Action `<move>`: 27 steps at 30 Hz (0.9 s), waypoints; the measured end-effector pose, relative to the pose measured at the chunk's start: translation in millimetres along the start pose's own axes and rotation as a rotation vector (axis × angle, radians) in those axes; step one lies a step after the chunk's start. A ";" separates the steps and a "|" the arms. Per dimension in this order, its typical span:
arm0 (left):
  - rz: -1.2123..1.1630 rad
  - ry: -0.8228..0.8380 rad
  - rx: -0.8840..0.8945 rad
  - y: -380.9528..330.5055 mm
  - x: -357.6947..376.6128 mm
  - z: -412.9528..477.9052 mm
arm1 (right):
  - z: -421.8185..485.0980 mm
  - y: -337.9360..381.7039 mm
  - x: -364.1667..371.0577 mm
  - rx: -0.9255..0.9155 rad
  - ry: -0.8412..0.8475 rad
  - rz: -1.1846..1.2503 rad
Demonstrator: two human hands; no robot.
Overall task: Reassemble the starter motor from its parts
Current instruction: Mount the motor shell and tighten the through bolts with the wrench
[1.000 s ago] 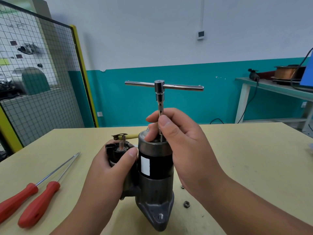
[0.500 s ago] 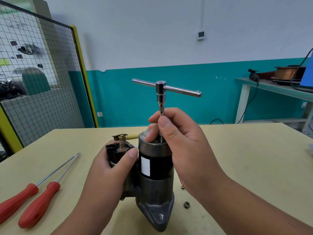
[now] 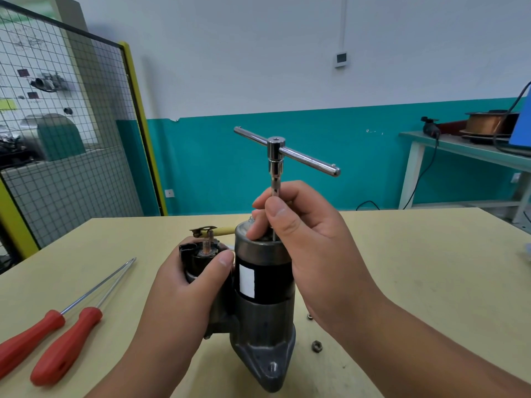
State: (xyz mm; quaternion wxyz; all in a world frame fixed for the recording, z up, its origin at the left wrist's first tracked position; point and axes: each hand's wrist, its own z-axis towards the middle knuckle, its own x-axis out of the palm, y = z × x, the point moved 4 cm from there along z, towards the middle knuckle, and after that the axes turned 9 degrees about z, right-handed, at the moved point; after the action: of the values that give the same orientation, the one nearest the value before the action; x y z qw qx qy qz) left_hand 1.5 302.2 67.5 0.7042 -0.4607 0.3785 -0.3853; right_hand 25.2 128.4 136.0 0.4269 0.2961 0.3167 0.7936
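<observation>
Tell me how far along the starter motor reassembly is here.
Done: the starter motor stands assembled on the table, solenoid attached. In hand: the right hand pinches the T-handle wrench shaft at the top cap while the left hand grips the solenoid. Left: a loose nut lies beside the base, and the solenoid stud looks bare.

We can't read a single word here, honestly. The white sticker [image 3: 246, 281] on the starter motor [image 3: 270, 314] looks blank to us. Far left of the motor, the little cards [image 3: 23, 73] behind the wire mesh [image 3: 86, 168] are too small to make out, same with the wall panel [image 3: 342, 59] up above it.
</observation>
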 end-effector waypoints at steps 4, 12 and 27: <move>0.002 0.005 0.001 0.0 -0.4 -0.2 | -0.7 0.2 0.0 0.003 -0.002 -0.003; 0.007 0.012 0.020 1.4 -0.1 1.2 | -0.5 -0.8 -0.7 0.005 0.001 -0.051; 0.000 0.003 0.023 -0.3 0.5 -0.5 | 0.3 -0.1 -0.2 -0.001 -0.004 -0.046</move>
State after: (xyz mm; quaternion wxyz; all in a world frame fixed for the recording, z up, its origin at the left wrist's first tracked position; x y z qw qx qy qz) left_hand 1.2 301.4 67.6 0.7088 -0.4521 0.3751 -0.3905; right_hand 25.5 128.3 136.1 0.4457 0.2901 0.3221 0.7832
